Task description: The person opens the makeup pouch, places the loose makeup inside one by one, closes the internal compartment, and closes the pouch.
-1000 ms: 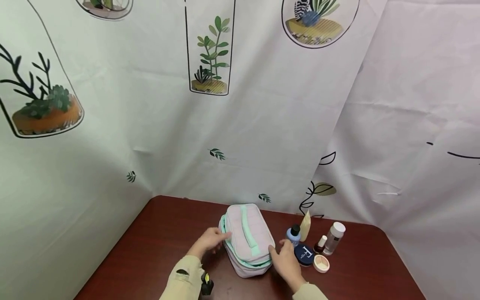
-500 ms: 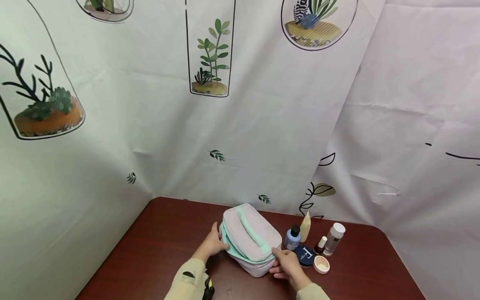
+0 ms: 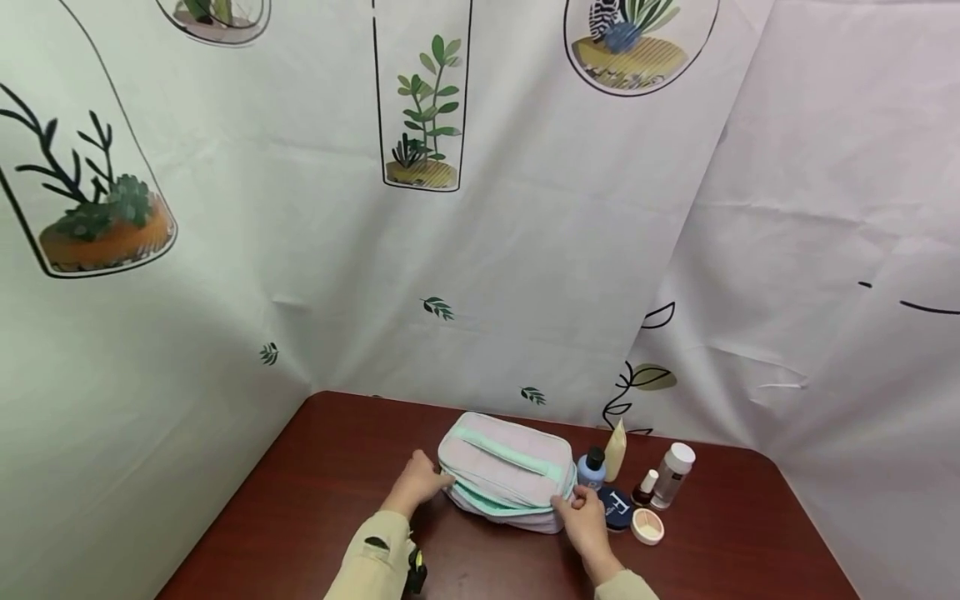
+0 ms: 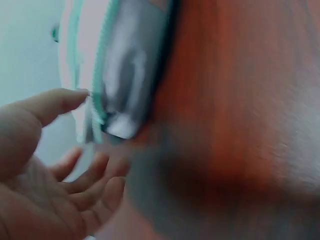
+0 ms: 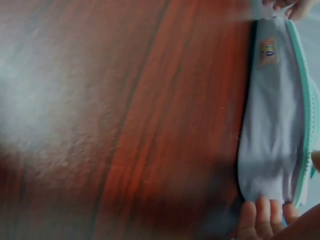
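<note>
A pale pink cosmetic bag (image 3: 487,467) with mint-green trim and a mint top strap lies on the dark red table, lid side up. Its zipper (image 5: 306,120) gapes along the near side in the right wrist view. At the bag's left end, my left hand (image 3: 417,485) holds the corner. The left thumb (image 4: 62,102) rests on the lid edge, with the other fingers loosely curled close to the bag's end. My right hand (image 3: 585,525) grips the near right corner; its fingertips (image 5: 262,210) touch the end wall while the thumb is at the zipper edge.
Several toiletries stand to the bag's right: a blue bottle with black cap (image 3: 592,471), a cream tube (image 3: 615,452), a clear white-capped bottle (image 3: 672,475), a small white-capped bottle (image 3: 645,489), a dark round compact (image 3: 617,508), and a small round palette (image 3: 647,527). A patterned curtain (image 3: 360,350) hangs behind.
The bag has turned counterclockwise between my hands, from lengthwise to crosswise on the table. Its right end now sits close to the blue bottle. Both hands have stayed at its ends.
</note>
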Tool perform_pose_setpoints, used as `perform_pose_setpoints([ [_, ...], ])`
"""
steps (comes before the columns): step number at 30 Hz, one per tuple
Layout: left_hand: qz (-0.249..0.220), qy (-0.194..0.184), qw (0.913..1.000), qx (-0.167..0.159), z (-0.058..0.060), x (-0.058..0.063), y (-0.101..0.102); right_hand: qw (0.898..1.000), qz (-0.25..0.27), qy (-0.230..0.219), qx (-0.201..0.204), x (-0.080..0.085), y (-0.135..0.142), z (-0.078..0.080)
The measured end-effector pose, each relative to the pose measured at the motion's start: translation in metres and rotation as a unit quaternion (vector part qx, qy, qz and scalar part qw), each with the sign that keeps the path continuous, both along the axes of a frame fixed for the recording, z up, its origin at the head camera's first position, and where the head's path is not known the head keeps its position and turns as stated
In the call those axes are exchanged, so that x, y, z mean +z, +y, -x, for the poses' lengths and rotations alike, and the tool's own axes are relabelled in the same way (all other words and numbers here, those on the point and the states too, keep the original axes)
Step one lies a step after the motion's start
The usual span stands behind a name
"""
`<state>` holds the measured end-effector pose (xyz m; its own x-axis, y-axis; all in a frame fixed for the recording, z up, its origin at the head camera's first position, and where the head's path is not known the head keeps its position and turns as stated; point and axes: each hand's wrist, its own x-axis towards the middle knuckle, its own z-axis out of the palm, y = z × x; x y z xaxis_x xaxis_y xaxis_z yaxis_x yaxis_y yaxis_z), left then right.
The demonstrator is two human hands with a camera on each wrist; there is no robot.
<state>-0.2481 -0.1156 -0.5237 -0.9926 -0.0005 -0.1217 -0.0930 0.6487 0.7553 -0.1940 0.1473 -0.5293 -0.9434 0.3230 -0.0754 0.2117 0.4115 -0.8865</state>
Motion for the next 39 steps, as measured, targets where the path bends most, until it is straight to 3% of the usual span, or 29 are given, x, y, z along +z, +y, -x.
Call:
perform_pose_setpoints([
  [5, -0.083, 0.006, 0.9963, -0.019, 0.008, -0.014, -0.004, 1.0, -0.019, 0.008, 0.016, -0.004, -0.002, 0.0],
  [12, -0.062, -0.006, 0.9976, -0.03, 0.0, -0.013, -0.009, 0.998, -0.028, 0.044, 0.03, -0.007, 0.002, 0.002],
  [16, -0.077, -0.006, 0.9963, -0.037, -0.007, -0.011, -0.012, 0.994, -0.089, 0.055, 0.043, -0.006, 0.003, 0.0],
  [20, -0.108, 0.017, 0.9939, -0.02, -0.009, -0.004, -0.016, 0.988, -0.128, 0.087, 0.026, -0.009, 0.0, -0.004],
  [24, -0.122, 0.055, 0.9909, 0.019, -0.006, 0.007, -0.014, 0.983, -0.111, 0.149, 0.004, -0.009, 0.0, -0.002],
  [26, -0.133, 0.075, 0.9875, 0.04, -0.004, 0.013, -0.011, 0.981, -0.089, 0.174, 0.005, -0.004, 0.001, 0.0],
  [29, -0.168, 0.093, 0.9798, 0.055, 0.001, 0.022, -0.006, 0.983, -0.057, 0.176, 0.008, 0.009, 0.001, 0.006],
  [34, -0.213, 0.098, 0.9716, 0.029, 0.01, 0.033, 0.0, 0.985, -0.032, 0.171, 0.005, 0.035, -0.003, 0.019],
  [36, -0.21, 0.103, 0.9722, 0.015, 0.013, 0.035, 0.002, 0.984, -0.059, 0.17, 0.012, 0.043, -0.005, 0.024],
  [39, -0.199, 0.114, 0.9734, 0.0, 0.018, 0.036, 0.005, 0.973, -0.163, 0.16, 0.036, 0.051, -0.007, 0.032],
])
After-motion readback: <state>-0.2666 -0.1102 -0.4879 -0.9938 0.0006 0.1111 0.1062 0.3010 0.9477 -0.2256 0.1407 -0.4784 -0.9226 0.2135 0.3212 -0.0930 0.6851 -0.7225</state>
